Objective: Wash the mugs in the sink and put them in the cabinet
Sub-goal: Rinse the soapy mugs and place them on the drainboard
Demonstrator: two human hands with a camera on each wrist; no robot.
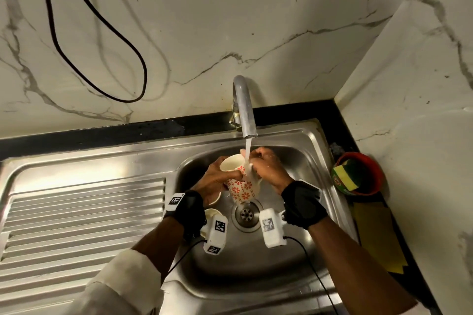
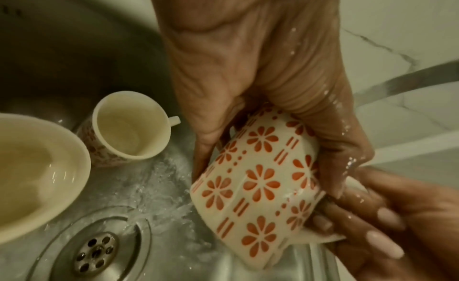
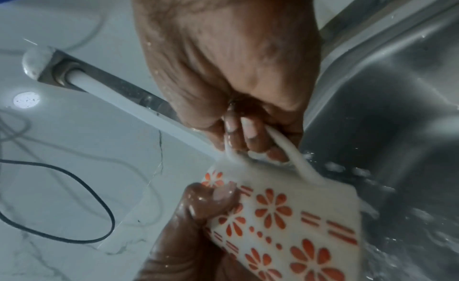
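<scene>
Two mugs (image 2: pixel 129 126) apparently holding water

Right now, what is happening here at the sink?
A person is rinsing a flowered mug under the running tap. The left hand grips the mug's body and tilts it, while the right hand has its fingers curled round the handle in the stream. Two more mugs stand in the sink near the drain, not yet picked up. A red bowl holding a sponge sits at the right of the sink.
</scene>
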